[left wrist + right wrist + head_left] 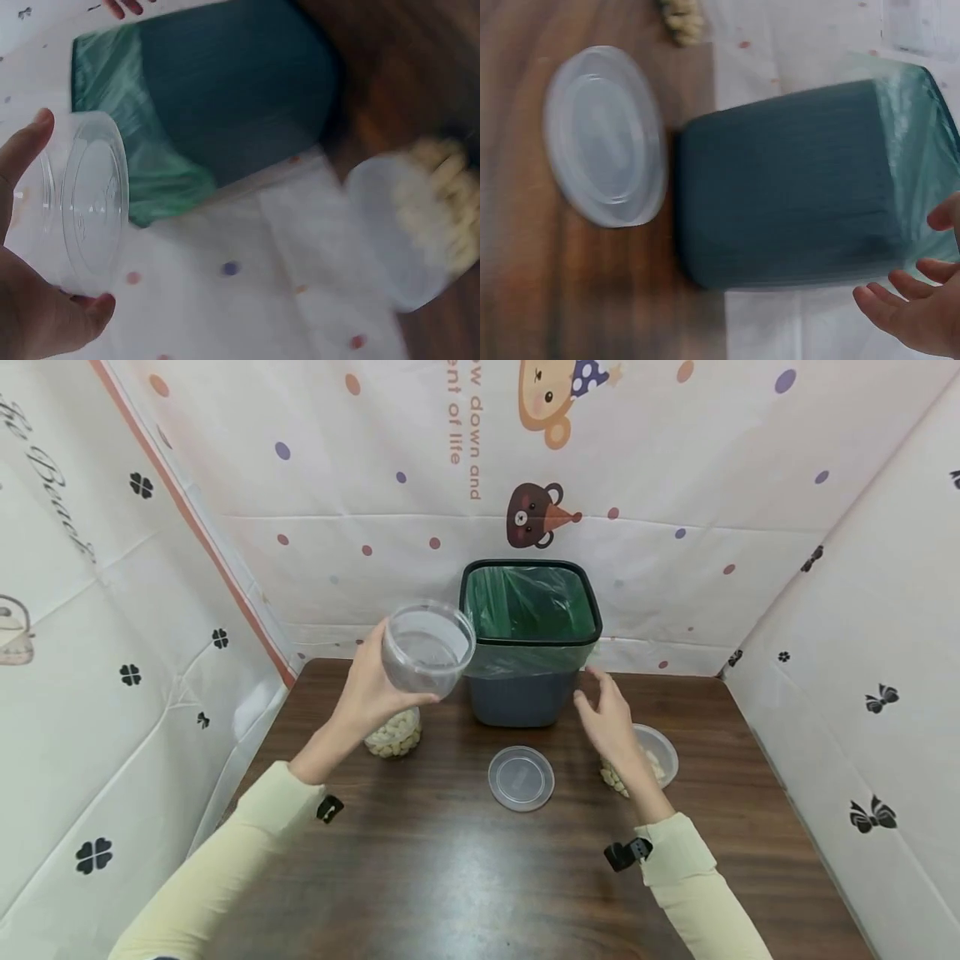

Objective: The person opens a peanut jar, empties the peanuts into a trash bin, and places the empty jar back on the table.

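clear tub (pixel 427 647) in left hand (pixel 371 693)

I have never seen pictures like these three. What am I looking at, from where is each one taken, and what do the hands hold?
These are a person's two bare hands, filmed by three small cameras. The wide picture comes from a camera on the head, looking down at a brown table. The other two come from cameras on the wrists, so they look tilted and blurred.

The left hand grips an empty clear container, lifted beside a dark bin lined with a green bag. The left wrist view shows the same container close up. The right hand is open and holds nothing; it hovers near the bin.

On the table lie a clear lid and two containers of pale pieces: one under the left hand, one partly behind the right wrist.
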{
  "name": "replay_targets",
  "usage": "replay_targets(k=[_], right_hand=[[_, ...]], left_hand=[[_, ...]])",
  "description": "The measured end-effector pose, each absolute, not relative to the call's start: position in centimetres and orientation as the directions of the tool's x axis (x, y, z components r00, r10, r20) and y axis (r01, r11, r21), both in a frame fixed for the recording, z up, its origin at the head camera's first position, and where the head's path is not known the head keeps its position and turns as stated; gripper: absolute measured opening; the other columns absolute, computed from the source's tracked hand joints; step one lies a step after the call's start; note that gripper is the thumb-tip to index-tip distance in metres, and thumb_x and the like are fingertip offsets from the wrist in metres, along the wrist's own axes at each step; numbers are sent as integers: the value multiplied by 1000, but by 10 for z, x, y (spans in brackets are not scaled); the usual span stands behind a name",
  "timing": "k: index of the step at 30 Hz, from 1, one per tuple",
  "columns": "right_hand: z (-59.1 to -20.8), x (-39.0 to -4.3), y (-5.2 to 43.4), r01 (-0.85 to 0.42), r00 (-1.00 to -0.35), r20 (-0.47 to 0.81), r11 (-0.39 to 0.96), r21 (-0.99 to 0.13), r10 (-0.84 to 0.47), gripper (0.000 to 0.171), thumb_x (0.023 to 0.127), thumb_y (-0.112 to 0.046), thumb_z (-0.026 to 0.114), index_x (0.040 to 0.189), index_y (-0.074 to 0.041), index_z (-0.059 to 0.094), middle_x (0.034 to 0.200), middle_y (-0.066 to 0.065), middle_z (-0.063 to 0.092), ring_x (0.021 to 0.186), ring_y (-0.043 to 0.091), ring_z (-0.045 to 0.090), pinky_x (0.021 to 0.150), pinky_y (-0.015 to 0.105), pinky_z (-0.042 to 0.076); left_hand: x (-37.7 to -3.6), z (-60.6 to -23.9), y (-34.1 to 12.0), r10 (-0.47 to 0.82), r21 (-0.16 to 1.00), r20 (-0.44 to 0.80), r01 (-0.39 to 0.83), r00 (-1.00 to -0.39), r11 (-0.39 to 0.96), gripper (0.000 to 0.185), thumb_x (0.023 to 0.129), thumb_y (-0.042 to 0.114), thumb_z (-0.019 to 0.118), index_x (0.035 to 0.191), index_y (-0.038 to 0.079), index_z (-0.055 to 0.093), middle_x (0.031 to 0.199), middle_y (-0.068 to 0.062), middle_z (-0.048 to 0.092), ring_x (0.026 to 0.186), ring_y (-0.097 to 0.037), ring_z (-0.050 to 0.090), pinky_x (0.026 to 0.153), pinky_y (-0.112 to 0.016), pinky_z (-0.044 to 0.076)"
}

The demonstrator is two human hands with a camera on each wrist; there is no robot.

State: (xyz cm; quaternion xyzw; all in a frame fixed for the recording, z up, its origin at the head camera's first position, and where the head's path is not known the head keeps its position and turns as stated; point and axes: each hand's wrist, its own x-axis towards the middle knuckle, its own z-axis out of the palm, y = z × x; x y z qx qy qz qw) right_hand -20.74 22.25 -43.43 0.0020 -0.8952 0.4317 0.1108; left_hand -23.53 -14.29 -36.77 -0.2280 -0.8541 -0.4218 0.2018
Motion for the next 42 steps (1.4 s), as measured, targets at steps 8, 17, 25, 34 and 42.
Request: replay_targets(k=[8,17,25,34,42], right_hand=[[-470,-186,213,-213,-961,276,694,-687,-21,55,99,-15,58,150,-2,42,146,22,50,130,40,52,103,56,46],[-495,-173,201,-257,-964,217,733,-630,-152,57,99,-18,62,151,-6,42,151,21,46,139,42,44,110,59,40],[-505,-165,191,-251,-968,168,737,-628,-187,56,100,-20,63,151,-6,44,153,18,45,140,41,41,112,59,38],[-510,-164,184,-290,-957,187,735,-612,-222,59,98,-21,65,151,-4,44,152,22,45,138,45,43,110,60,39],[-505,-168,180,-271,-962,158,726,-632,-222,61,101,-25,62,154,-6,39,156,21,41,141,46,38,111,63,38]], left_hand=[[-210,-434,-141,204,692,407,446,-890,568,129,48,28,104,154,4,35,142,-20,54,129,-39,50,107,-59,39],[-189,-496,-129,258,752,316,407,-913,518,124,47,17,104,149,-6,37,143,-24,51,135,-41,47,117,-53,34],[-179,-534,-124,235,767,255,345,-938,541,124,48,12,103,149,-9,34,145,-30,47,137,-44,44,115,-55,36],[-173,-559,-114,182,830,244,302,-952,469,123,47,12,103,148,-6,36,140,-28,50,130,-43,50,112,-53,39],[-182,-565,-100,263,861,172,275,-949,428,127,49,16,103,151,-3,31,145,-26,49,132,-42,50,112,-55,39]])
